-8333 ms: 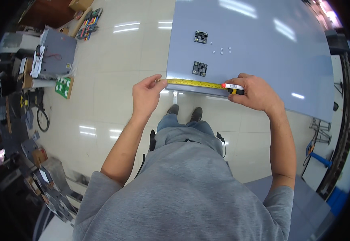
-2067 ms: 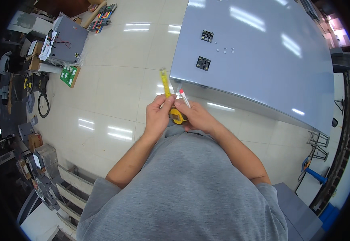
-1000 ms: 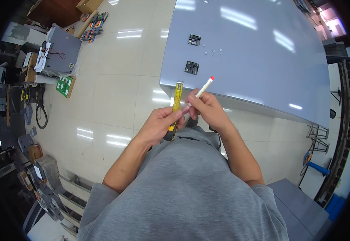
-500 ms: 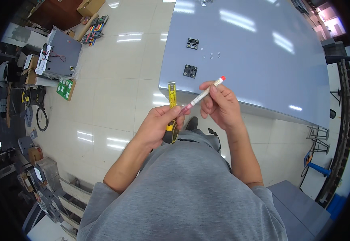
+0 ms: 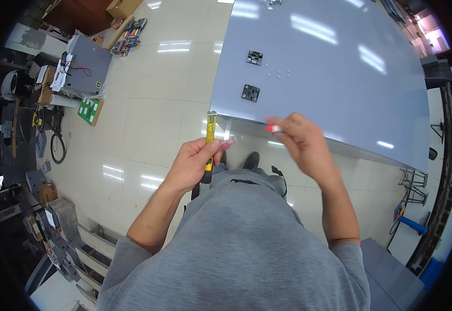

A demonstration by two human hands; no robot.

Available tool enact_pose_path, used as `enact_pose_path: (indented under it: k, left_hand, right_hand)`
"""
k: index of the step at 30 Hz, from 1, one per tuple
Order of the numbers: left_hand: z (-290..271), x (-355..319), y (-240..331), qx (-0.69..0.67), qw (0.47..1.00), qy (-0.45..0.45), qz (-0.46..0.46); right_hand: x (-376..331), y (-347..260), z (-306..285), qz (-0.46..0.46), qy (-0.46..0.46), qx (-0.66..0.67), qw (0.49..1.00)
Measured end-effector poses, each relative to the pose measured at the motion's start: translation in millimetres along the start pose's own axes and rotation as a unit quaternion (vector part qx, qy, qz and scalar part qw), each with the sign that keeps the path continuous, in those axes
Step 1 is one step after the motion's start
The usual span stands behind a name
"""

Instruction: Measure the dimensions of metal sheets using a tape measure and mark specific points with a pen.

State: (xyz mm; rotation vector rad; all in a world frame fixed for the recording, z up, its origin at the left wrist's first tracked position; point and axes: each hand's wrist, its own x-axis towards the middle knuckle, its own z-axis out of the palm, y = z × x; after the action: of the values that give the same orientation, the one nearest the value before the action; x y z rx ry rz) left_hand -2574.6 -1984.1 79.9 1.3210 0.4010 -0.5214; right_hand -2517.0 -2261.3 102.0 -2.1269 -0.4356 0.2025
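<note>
My left hand (image 5: 191,160) is closed round a black-and-yellow tape measure (image 5: 211,127), its short yellow blade pointing away from me toward the near left corner of the table. A translucent pink cap (image 5: 228,143) juts from the same fingers. To the right, just off the table's near edge, my right hand (image 5: 309,147) pinches a white marker pen (image 5: 272,128) by its barrel. The pen's red end faces left; most of the barrel is hidden by the fingers and blurred. Two black hinges (image 5: 250,93) lie on the table, with several small nuts (image 5: 278,76) beside them.
A glossy grey table (image 5: 329,93) spreads out in front, its near edge just past my hands. On the left stand a grey metal cabinet (image 5: 86,67) and a green board (image 5: 89,111). Wooden slats (image 5: 94,259) are behind at lower left. Tiled floor (image 5: 148,124) lies between.
My right hand has drawn the marker away from the pink cap, toward the right. The cap stays in my left hand, which has shifted slightly left with the tape measure.
</note>
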Motion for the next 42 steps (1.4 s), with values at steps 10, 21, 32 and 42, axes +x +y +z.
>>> enact_pose_path:
  k: [10, 21, 32, 42]
  left_hand:
    - [10, -2, 4, 0.063, 0.998, -0.013, 0.016]
    - [10, 2, -3, 0.181, 0.981, -0.040, 0.065]
    - [12, 11, -30, 0.116, 0.992, -0.010, 0.045]
    - [4, 19, -32, -0.004, 1.000, 0.006, 0.007]
  right_hand:
    - [9, -11, 38, -0.084, -0.090, -0.119, 0.985]
    - [11, -17, 30, -0.079, -0.176, -0.155, 0.969]
    - [13, -6, 32, -0.034, -0.214, -0.146, 0.965]
    - [5, -3, 65, 0.128, -0.116, 0.169, 0.970]
